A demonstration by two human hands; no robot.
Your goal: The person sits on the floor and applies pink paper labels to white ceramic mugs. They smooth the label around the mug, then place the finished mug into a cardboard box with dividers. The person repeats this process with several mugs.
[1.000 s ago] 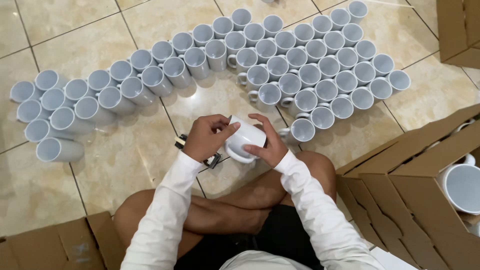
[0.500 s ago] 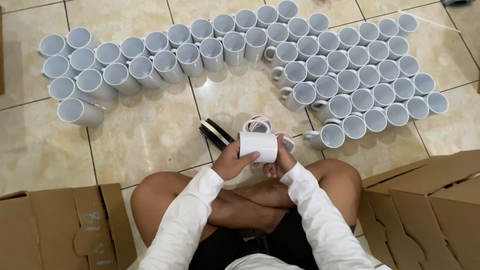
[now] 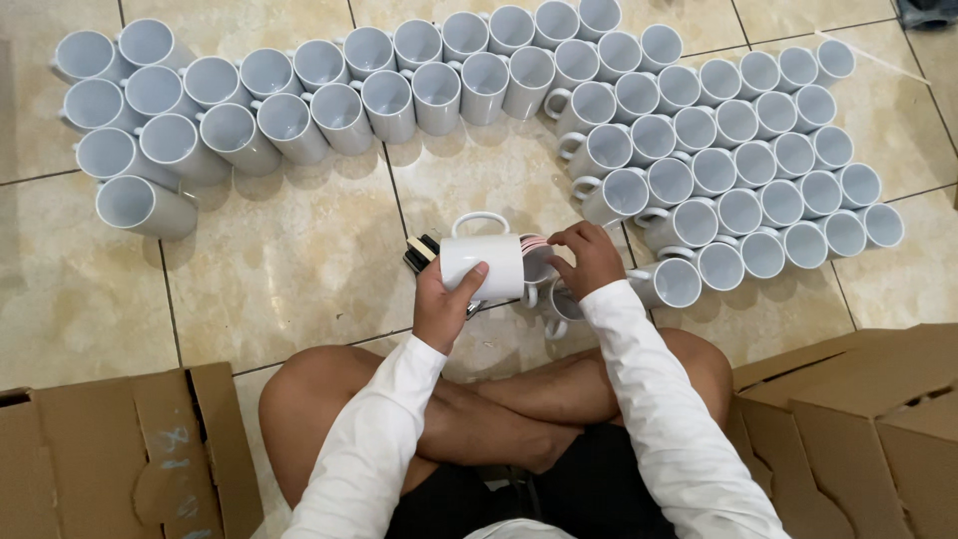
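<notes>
The left hand (image 3: pixel 446 299) is wrapped around a white mug (image 3: pixel 484 262) lying on its side, thumb on the near wall, handle up, mouth facing right. The right hand (image 3: pixel 589 258) meets it at that mouth, fingertips curled at the rim where a pink edge (image 3: pixel 536 244) shows; whether it pinches something there I cannot tell. Just below the grip, between the hands, another mug (image 3: pixel 561 302) stands on the tile floor (image 3: pixel 299 260). Tucked behind the held mug on its left lies a small dark object (image 3: pixel 420 252). Beyond the right hand the mugs (image 3: pixel 738 150) stand packed in rows; more mugs (image 3: pixel 249 100) run up and left of the grip. Cardboard boxes (image 3: pixel 120 449) sit on both sides of the crossed legs.
</notes>
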